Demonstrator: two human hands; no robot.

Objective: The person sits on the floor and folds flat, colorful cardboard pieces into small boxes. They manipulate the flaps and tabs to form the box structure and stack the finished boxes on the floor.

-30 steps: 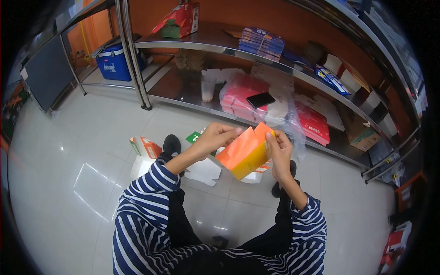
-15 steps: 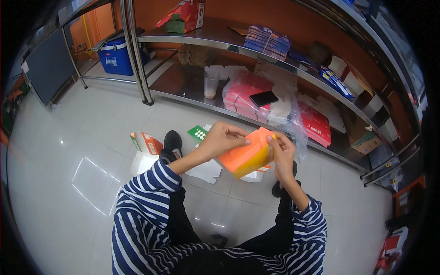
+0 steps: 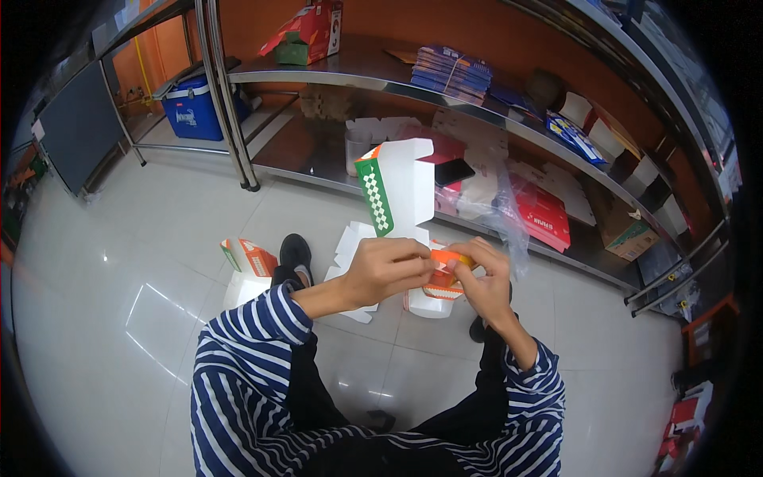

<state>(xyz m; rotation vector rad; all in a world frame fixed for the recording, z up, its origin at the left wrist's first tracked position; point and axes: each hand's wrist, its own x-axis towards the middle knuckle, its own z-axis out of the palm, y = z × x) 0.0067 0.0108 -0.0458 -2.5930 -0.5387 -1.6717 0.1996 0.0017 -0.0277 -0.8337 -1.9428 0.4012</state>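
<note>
In front of me I hold a folding paper box between both hands. Its white lid flap stands up on the far side, with a green edge panel patterned in white diamonds. My left hand is closed, fingers pinching the box's near orange edge. From the other side my right hand pinches the orange and yellow part, thumb towards the left fingers. Below my hands a white and orange box rests on the floor, partly hidden. White cardboard lies left of it. Another orange, green and white box sits by my left shoe.
A steel shelf runs across ahead, bearing red flat cartons in plastic, a phone and a cup. Tied blue packs lie on its upper level. A blue cooler stands at the far left.
The box in my hands has turned: its orange and yellow faces showed before, now the white flap and green panel stand up. Both hands have come closer together; my view has shifted slightly.
</note>
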